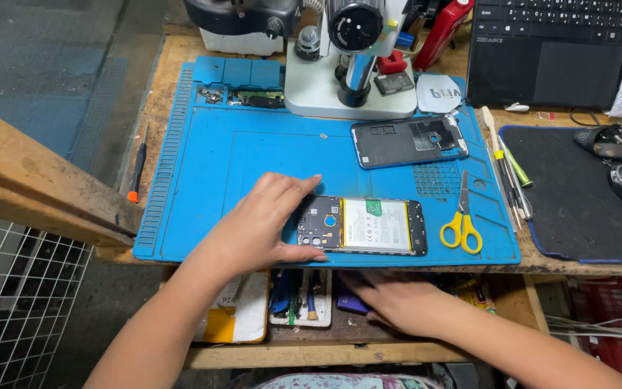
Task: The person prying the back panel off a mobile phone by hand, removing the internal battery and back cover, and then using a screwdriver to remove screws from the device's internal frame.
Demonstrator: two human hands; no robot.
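Left hand (257,227) grip spread, fingers and thumb bracing end of opened phone (361,225) on blue mat (253,155). Right hand (401,302) flat, fingers apart, rummaging in drawer tray (304,328) below surface, holding nothing. Judgement: tool-fetching step; next needs picked tool brought to phone. Beyond: yellow scissors (461,230), back cover (408,140), microscope (350,65).

phones 1 (363,226) | back covers 1 (408,141) | scissors 1 (yellow-handled) (462,225) | microscopes 1 (353,57) | laptops 1 (552,50)

Even, bright overhead light, sharp focus, edges slightly bowed.
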